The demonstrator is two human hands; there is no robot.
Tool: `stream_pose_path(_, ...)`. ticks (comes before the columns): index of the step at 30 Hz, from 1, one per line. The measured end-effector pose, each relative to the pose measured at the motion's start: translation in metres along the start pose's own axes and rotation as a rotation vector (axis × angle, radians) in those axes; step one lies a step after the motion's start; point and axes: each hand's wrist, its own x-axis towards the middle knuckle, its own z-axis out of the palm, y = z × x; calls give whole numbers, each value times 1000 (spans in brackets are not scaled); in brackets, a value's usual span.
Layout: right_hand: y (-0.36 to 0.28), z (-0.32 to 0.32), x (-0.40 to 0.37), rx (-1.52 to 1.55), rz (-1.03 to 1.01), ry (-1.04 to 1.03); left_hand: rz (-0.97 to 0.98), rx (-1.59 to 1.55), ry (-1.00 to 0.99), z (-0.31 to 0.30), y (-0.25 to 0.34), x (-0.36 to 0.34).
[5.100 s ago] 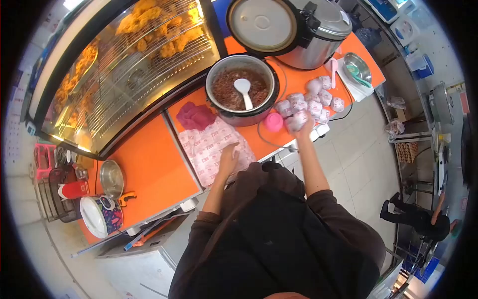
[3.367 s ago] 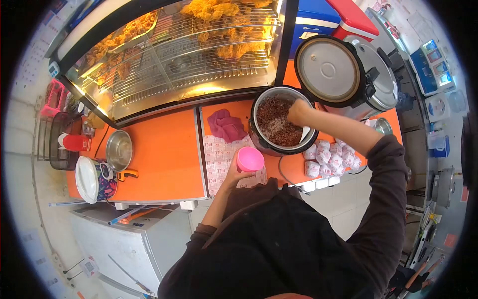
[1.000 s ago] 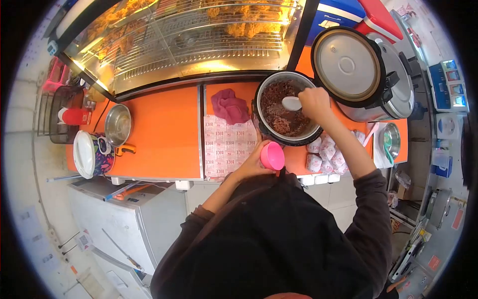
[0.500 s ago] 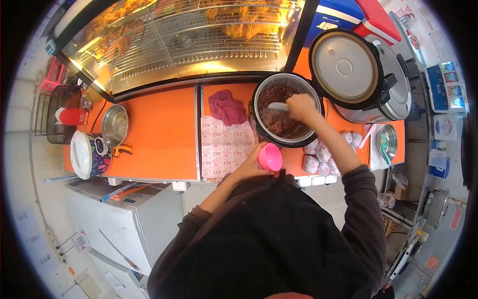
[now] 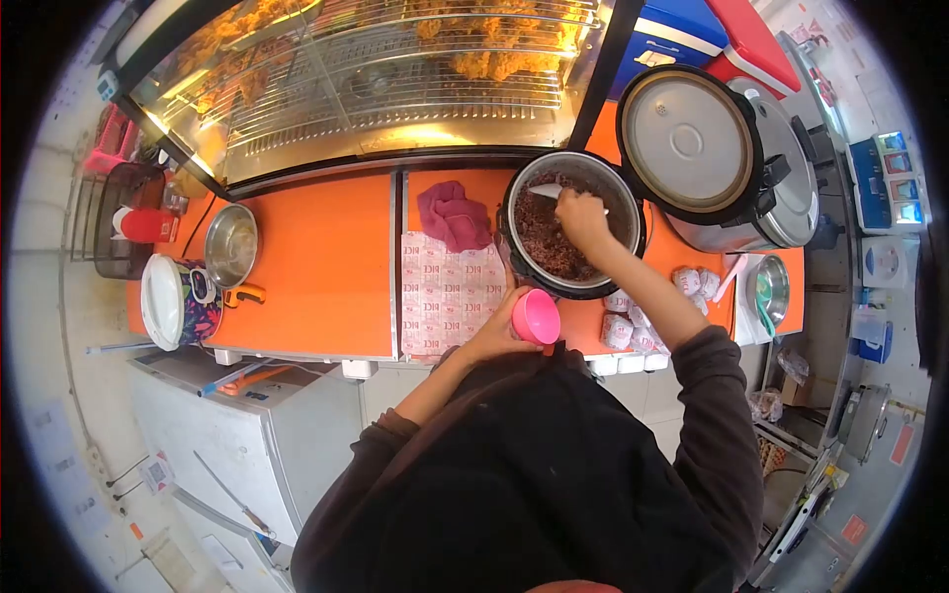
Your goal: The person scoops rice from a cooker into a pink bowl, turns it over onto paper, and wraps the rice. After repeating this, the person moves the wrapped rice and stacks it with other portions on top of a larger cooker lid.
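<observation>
My right hand point(image 5: 583, 222) is closed around a pale rice paddle point(image 5: 545, 190), its blade on the dark reddish-brown rice point(image 5: 550, 240). The rice sits inside a round cooker pot point(image 5: 620, 185) with a black rim. In my left hand point(image 5: 499, 326) is a pink cup point(image 5: 537, 317), held just below the pot near the counter's front edge. Left of the pot, printed wrapping paper point(image 5: 450, 296) lies flat, with a crumpled maroon cloth point(image 5: 455, 215) at its top edge. Several wrapped bundles point(image 5: 618, 330) lie right of the pot, partly hidden by my right forearm.
A lit glass display case point(image 5: 376, 99) with fried food stands behind the orange counter point(image 5: 316, 267). At right are a large open-lidded cooker point(image 5: 786, 188) and a metal bowl point(image 5: 776, 287). Another metal bowl point(image 5: 231, 247) and a white-lidded tub point(image 5: 168, 301) stand at left.
My right hand has shifted slightly left and down within the pot, and the paddle's blade now points up and left. My left hand holds the pink cup in nearly the same place.
</observation>
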Motion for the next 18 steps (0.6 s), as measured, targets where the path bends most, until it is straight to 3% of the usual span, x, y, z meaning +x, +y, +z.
stream_pose_path(4,-11,-35,-20,-44,44,-62,-52,1,15,-1,1,-4)
stream_pose_path(6,-9,-34,-36,9,55,-70,61,139,17,1,5,-2)
stream_pose_path(8,-4,-22,-57,47,-46,-258,9,46,-2,2,11,0)
stream_pose_path(12,41,-54,-61,204,-80,-271,-96,-117,-39,4,10,0)
stream_pose_path(13,51,-51,-56,196,-77,-153,-94,-113,-42,4,2,0)
stream_pose_path(15,56,-44,-37,175,52,-63,-16,56,-45,6,-14,-1)
stream_pose_path(18,43,-57,2,170,200,-109,-38,53,-95,9,-5,-2)
